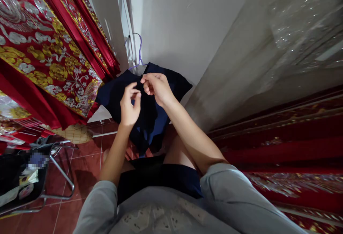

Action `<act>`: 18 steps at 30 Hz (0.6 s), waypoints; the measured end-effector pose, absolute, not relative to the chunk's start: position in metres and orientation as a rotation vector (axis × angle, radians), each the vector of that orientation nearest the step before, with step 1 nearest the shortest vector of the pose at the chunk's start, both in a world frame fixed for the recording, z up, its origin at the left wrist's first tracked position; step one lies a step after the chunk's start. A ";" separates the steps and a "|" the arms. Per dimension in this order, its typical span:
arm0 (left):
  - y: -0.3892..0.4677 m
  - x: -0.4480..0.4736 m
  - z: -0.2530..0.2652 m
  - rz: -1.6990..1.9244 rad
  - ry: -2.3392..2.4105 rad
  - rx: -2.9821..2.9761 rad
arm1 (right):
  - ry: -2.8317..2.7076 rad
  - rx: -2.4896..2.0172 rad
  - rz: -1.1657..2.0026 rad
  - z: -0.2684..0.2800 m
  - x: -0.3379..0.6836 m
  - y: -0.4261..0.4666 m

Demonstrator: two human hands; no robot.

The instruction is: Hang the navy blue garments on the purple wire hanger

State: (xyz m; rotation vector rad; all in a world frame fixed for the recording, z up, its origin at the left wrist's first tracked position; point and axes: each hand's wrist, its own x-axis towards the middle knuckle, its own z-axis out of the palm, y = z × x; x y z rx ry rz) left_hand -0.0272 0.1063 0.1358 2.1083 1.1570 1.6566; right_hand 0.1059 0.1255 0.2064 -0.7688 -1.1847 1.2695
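Observation:
A dark navy and black garment (115, 91) hangs on a purple hanger (140, 50) against the wall in front of me. Both my hands are raised before its upper part, just below the collar. My left hand (130, 105) is curled, with thumb and fingertips brought close together in a loop. Close beside it, my right hand (158, 87) is closed in a pinch, its other fingers folded in. Whatever lies between the fingertips of either hand is too small to make out. I cannot tell whether the hands touch the cloth.
Red cloth with gold and silver embroidery (61, 59) hangs at the left. Below it stands a metal-framed chair (60, 169) with things on its seat. White cables (125, 9) run down the wall. Clear plastic sheeting (302, 30) and red decorated fabric (281, 148) are at the right.

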 end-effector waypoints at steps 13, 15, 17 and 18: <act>0.118 -0.035 0.216 1.276 1.222 2.686 | -1.407 -0.892 0.932 0.171 0.116 0.136; 0.119 -0.044 0.218 1.458 1.231 2.600 | -1.467 -1.011 0.850 0.157 0.111 0.139; 0.128 -0.065 0.216 1.713 1.266 2.421 | -1.548 -1.137 0.839 0.138 0.106 0.141; 0.134 -0.081 0.213 1.842 1.282 2.297 | -1.586 -1.185 0.856 0.128 0.105 0.141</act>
